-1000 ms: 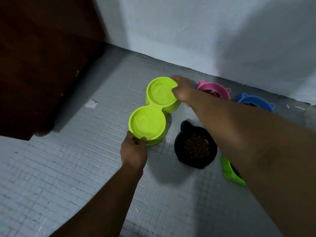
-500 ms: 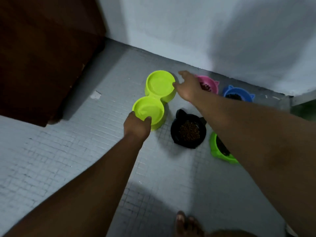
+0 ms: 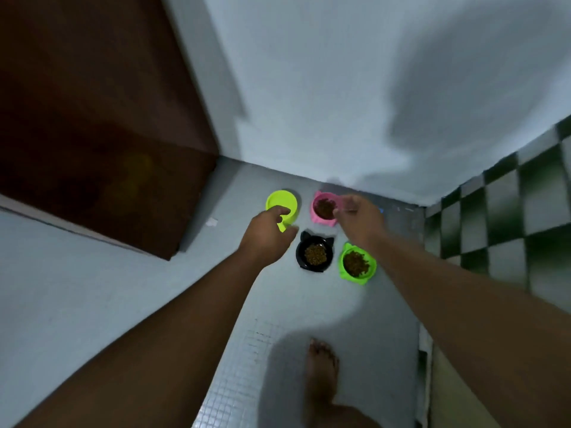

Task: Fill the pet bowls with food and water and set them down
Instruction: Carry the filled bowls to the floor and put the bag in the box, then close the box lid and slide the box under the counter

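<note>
A lime-green double bowl [image 3: 282,203] rests on the tiled floor near the wall; its near half is hidden behind my left hand [image 3: 267,236]. That hand hovers above it, fingers apart, holding nothing. My right hand [image 3: 360,219] is raised over the floor beside a pink cat-ear bowl [image 3: 323,208] of kibble, fingers loose and empty. A black cat-ear bowl [image 3: 314,253] and a green bowl [image 3: 357,263] both hold kibble. A blue bowl is almost wholly hidden behind my right hand.
A dark brown wooden cabinet [image 3: 99,125] stands at the left. A white wall [image 3: 340,88] runs behind the bowls. Green-and-white checkered tiles [image 3: 525,205] cover the right side. My bare foot [image 3: 321,378] is on the floor below the bowls.
Both hands have let go of the lime-green double bowl and lifted away from it. The view has risen and pulled back, so the bowls look smaller and farther off.
</note>
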A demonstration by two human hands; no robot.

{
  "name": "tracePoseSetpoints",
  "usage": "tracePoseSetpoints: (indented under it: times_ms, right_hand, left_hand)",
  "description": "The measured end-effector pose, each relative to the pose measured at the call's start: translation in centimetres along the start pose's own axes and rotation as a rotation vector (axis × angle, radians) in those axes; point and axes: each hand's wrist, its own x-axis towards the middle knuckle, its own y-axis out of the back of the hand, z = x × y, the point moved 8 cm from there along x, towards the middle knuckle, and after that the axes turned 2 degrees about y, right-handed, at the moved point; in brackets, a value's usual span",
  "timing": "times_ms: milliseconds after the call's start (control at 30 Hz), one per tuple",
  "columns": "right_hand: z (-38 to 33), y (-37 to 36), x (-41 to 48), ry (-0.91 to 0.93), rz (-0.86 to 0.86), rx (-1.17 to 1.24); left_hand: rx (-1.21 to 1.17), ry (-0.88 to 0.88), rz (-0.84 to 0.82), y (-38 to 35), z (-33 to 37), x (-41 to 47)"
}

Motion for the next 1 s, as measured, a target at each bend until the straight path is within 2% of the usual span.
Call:
tracePoseSetpoints:
  times_ms: [100, 233, 533, 733, 1000]
  right_hand:
    - [-2.8, 4.3, -5.4, -0.051, -0.006, 0.035]
    - [-7.9, 10.0, -13.9, -0.002, 0.081, 0.095]
    - [-14.5, 16.4, -32.4, 0.024, 0.177, 0.266]
    - [-15.0, 18.0, -42.6, 0.095, 0.187, 0.217]
    - [-13.7, 20.5, -56.4, 0.119, 0.222, 0.249]
  left_hand:
    - [0.037, -0.076, -0.012, 3.8, 4.6, -4.4]
    - [0.02, -0.132, 0.011, 7.7, 8.7, -11.1]
    - [0.028, -0.24, 0.059, 14.0, 12.0, -27.6]
    - [0.011, -0.326, 0.104, 16.9, 15.1, -37.7]
    - [-0.013, -0.388, 0.091, 14.9, 14.7, -50.6]
